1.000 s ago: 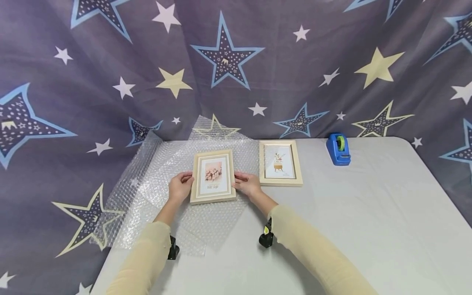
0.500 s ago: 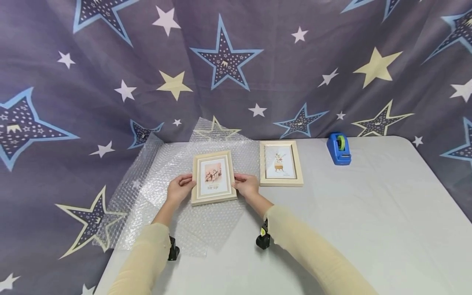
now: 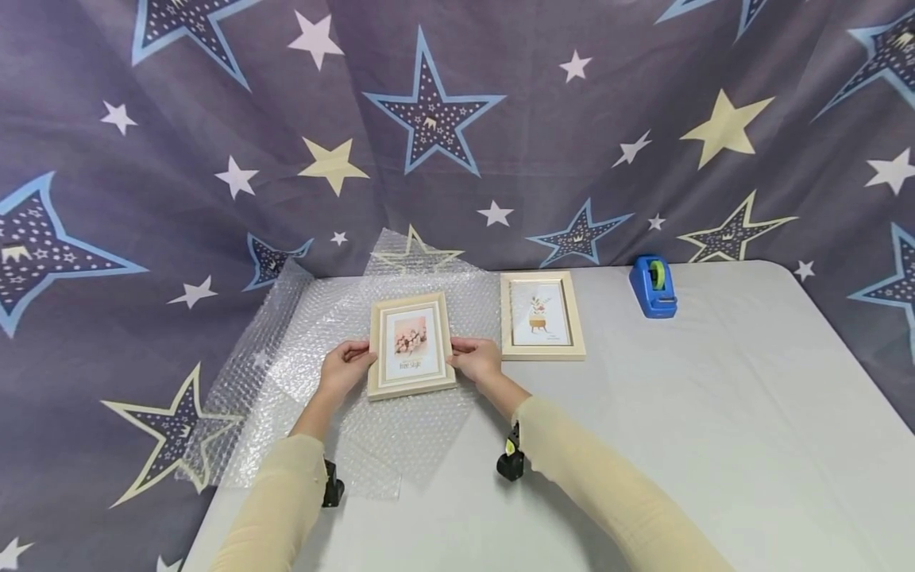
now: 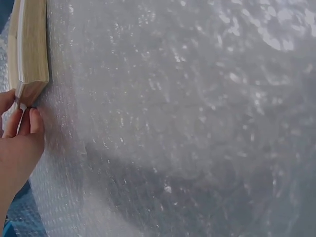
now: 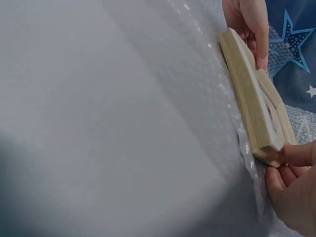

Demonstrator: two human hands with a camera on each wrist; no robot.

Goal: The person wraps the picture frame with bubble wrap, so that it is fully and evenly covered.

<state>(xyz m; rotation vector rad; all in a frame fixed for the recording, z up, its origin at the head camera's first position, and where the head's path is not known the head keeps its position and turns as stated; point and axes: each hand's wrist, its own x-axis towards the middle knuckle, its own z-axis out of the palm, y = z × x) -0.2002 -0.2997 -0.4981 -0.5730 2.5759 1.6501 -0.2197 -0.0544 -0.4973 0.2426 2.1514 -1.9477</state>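
Note:
A light wooden picture frame (image 3: 412, 381) with a pink flower print is held between both hands above a sheet of bubble wrap (image 3: 400, 445). My left hand (image 3: 343, 369) pinches its left side, thumb on the front face. On the opposite side my right hand (image 3: 477, 361) grips the edge the same way. In the left wrist view the left fingers (image 4: 35, 121) curl under the frame's edge (image 4: 33, 49). The right wrist view has the right thumb (image 5: 298, 154) on top and fingers below the frame (image 5: 247, 94), whose near edge sits close to the wrap.
A second wooden frame (image 3: 543, 353) with a vase print lies at the back of the white table (image 3: 679, 429). Farther right stands a blue tape dispenser (image 3: 654, 294) with green tape. The bubble wrap overhangs the table's left edge, and a star-patterned curtain (image 3: 529, 143) hangs behind.
Both hands keep their hold on the frame, which has stayed in nearly the same place. The head view has shifted slightly.

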